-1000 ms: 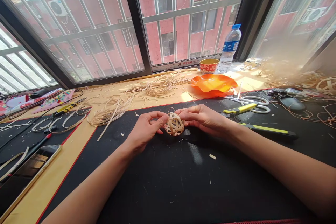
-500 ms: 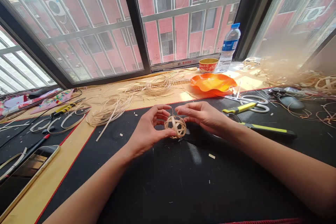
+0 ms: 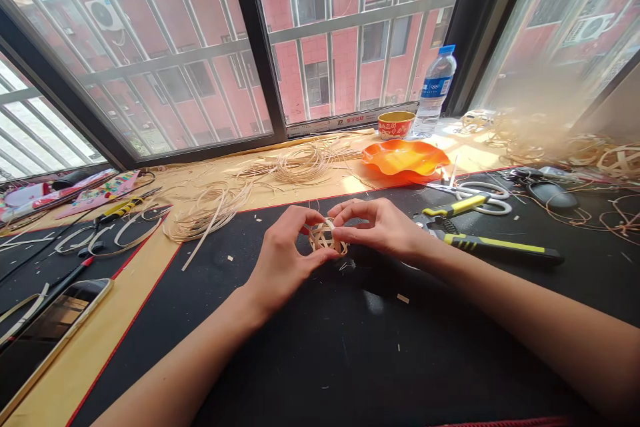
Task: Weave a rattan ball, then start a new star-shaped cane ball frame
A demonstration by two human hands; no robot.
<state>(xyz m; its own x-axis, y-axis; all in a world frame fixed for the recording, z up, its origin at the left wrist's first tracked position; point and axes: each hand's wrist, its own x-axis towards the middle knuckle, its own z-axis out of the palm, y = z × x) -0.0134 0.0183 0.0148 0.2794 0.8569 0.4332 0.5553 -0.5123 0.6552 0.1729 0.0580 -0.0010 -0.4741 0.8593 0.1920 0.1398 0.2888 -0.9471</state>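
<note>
Left hand [image 3: 286, 250] and right hand [image 3: 377, 227] both closed on a small open-weave cane ball [image 3: 324, 237], fingertips pressing from either side, much of the weave hidden behind the fingers. Ball at about the middle of a black work mat [image 3: 310, 360], held on or just above the surface, no telling which. Short cane offcuts [image 3: 403, 298] scattered over the mat.

Just right of the right hand, yellow-and-black-handled pliers [image 3: 490, 245], with white-handled scissors [image 3: 483, 192] just beyond. Farther right, loose cane strands [image 3: 575, 217] beside a dark oval object [image 3: 551, 195], too unclear to name.

Left of the hands, a loose coil of cane strips [image 3: 207, 215] across the mat's far left corner, and a second coil [image 3: 305, 163] farther off on the wooden tabletop [image 3: 97, 353]. Along the far edge, an orange wavy-rimmed dish [image 3: 405, 157], a red-and-gold bowl [image 3: 396, 125] and a plastic water bottle [image 3: 434, 85]. Near left, a smartphone [image 3: 50, 340].
</note>
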